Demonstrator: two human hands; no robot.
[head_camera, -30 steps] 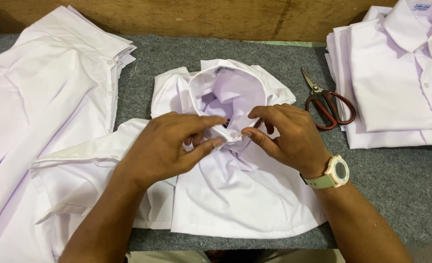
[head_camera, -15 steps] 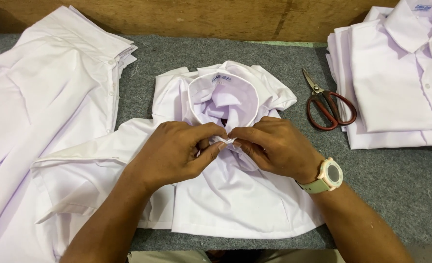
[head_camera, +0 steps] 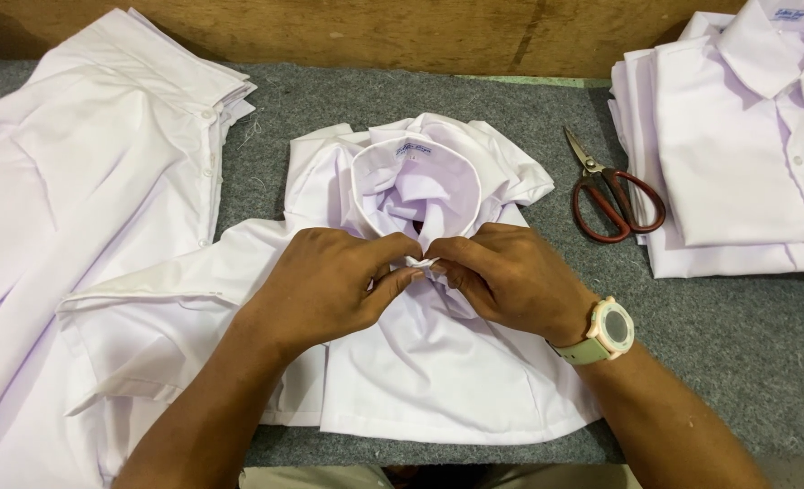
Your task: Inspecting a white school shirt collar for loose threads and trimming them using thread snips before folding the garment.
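Centrally on the grey felt table [head_camera: 737,344] lies a white shirt [head_camera: 438,380], crumpled — its collar [head_camera: 416,172] standing up in a ring. Both hands pinch the front just below the collar: left hand [head_camera: 330,281] and right hand [head_camera: 511,276], fingertips meeting. Red-handled scissors [head_camera: 615,195] lie to the right, beside a folded shirt stack [head_camera: 737,154].

Grey felt table [head_camera: 746,362] carries white shirts [head_camera: 438,389], stacks [head_camera: 737,163], red scissors [head_camera: 615,195]
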